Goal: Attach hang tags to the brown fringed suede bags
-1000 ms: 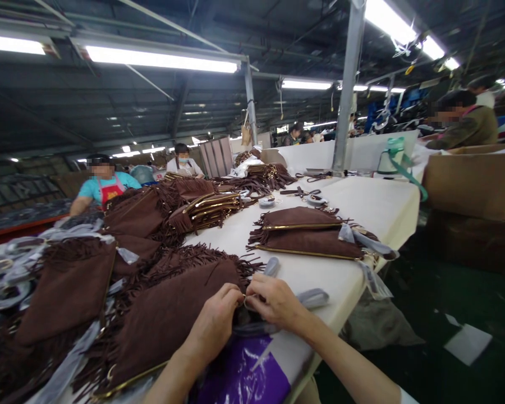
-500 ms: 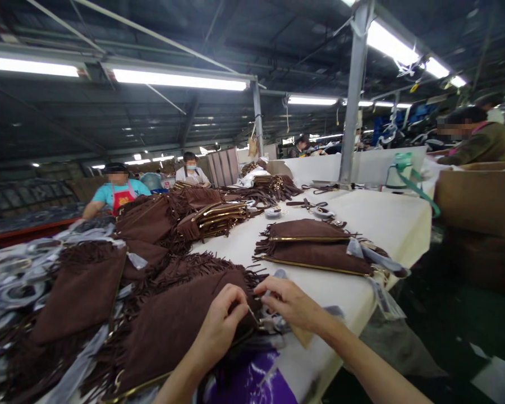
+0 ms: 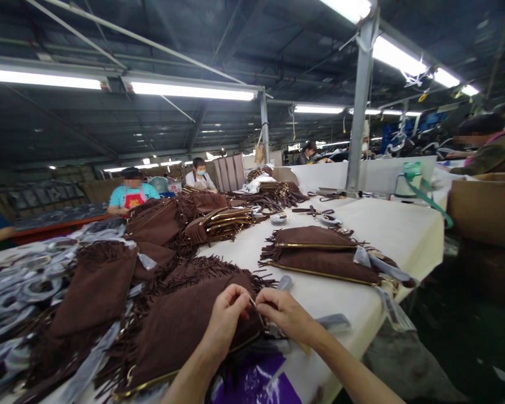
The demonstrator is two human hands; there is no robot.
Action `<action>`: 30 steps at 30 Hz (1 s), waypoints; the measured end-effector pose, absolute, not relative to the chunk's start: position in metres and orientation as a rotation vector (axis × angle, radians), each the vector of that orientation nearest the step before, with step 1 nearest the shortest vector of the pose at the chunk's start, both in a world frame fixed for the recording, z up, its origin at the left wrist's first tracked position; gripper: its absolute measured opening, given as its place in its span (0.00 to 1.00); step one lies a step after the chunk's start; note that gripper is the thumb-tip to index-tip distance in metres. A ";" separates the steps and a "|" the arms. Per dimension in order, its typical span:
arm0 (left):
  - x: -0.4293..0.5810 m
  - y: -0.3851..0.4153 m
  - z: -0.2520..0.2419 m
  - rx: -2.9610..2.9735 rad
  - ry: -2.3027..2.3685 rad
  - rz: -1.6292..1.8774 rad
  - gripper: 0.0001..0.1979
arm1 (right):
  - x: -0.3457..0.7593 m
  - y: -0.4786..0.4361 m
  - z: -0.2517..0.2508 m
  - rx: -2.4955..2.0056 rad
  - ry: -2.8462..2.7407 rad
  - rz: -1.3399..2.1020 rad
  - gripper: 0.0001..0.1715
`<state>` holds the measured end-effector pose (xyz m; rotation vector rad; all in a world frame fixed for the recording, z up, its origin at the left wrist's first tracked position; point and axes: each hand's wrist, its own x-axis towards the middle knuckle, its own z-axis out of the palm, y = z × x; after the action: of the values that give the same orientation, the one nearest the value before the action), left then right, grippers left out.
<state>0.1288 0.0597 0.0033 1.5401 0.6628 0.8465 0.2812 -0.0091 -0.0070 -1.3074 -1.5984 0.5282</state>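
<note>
A brown fringed bag point(image 3: 185, 320) with a gold zipper lies in front of me on the table. Over its right end, my left hand point(image 3: 231, 308) pinches a thin pale string or cord point(image 3: 253, 302). My right hand point(image 3: 284, 311) is close beside it, fingers pressed together near the same cord; what they hold is too small to make out. A tan tag point(image 3: 305, 349) shows partly below my right hand. Purple plastic point(image 3: 256, 381) lies under the bag's near edge. Two more brown fringed bags point(image 3: 320, 261) with gold zippers lie stacked beyond my right hand.
Plastic-wrapped straps or rings point(image 3: 37, 286) crowd the left side. Piled brown bags point(image 3: 160, 221) stand behind, with wrist straps point(image 3: 313, 211) further right. A grey post point(image 3: 359, 112) rises at the table's far side, and a cardboard box point(image 3: 486, 213) stands to the right. Co-workers sit beyond.
My right hand has moved in against my left hand, its fingers closing near the cord. The view has shifted slightly, so the scene sits a little lower and further right.
</note>
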 end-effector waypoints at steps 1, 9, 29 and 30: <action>0.130 0.059 0.000 1.538 0.676 0.828 0.11 | 0.281 -0.009 -0.008 -1.310 -1.580 0.520 0.09; 0.140 0.055 -0.020 1.956 0.832 0.852 0.09 | 0.283 -0.005 -0.028 -1.329 -1.472 0.463 0.13; 0.129 0.060 -0.011 0.884 0.479 0.671 0.07 | 0.293 -0.016 -0.013 -0.658 -0.781 1.438 0.14; 0.127 0.061 -0.012 0.797 0.489 0.678 0.06 | 0.294 -0.017 -0.013 -0.571 -0.719 1.440 0.18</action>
<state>0.1273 0.0611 -0.0115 0.7975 0.4894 0.6784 0.2938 -0.0168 -0.0131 -0.5714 -0.7186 1.4404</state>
